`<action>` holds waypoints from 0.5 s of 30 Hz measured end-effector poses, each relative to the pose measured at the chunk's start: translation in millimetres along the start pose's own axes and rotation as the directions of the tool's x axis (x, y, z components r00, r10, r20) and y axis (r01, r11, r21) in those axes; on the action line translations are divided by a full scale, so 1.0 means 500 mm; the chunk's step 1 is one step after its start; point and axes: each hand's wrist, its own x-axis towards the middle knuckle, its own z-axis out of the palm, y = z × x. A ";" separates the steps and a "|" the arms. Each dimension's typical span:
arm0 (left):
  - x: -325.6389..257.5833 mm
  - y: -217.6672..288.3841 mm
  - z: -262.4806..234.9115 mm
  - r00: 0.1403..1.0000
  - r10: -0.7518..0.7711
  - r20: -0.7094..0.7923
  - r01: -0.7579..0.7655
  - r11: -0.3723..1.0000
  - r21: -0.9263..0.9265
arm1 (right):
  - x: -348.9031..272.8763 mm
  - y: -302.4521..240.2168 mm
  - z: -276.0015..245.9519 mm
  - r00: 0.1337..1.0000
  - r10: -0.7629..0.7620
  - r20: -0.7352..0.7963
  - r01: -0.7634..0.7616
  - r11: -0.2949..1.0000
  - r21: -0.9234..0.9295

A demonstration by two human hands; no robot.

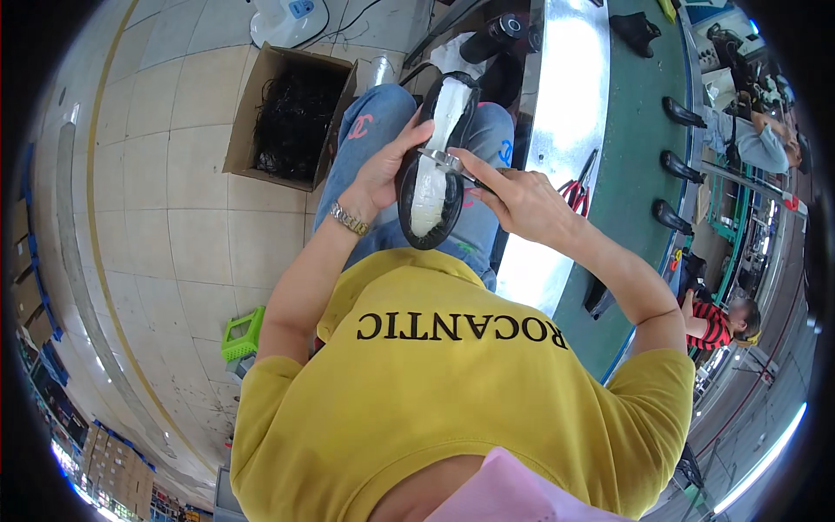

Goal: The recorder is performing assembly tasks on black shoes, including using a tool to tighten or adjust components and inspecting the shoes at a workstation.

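Gripping black shoe (432,165) | left hand (387,170) clamped on its left edge | long axis toe-away over lap | right hand (513,196) pinching metal tool (444,159) across opening, touching

I count one black shoe (432,170) with white stuffing at the frame's centre and three more black shoes (681,112) lined along the green worktop (639,130) at the right. I also see one cardboard box (291,115) upper left, one green stool (241,333) lower left, and one red-handled pliers (576,190).

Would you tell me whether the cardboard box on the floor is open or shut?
Open: the cardboard box has its flaps spread, and a black tangle shows inside.
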 end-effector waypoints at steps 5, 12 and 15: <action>0.010 -0.004 0.017 0.994 0.093 -0.048 -0.090 0.993 0.074 | 0.041 -0.012 -0.139 0.976 -0.125 0.176 0.168 0.952 -0.256; -0.001 0.011 0.040 0.997 0.073 -0.014 -0.070 0.984 0.162 | 0.139 0.091 -0.100 0.998 -0.068 0.002 0.065 0.942 -0.329; 0.001 0.016 0.027 0.989 0.142 -0.037 -0.131 0.969 0.210 | 0.144 0.015 -0.165 0.991 -0.137 0.009 0.128 0.901 -0.414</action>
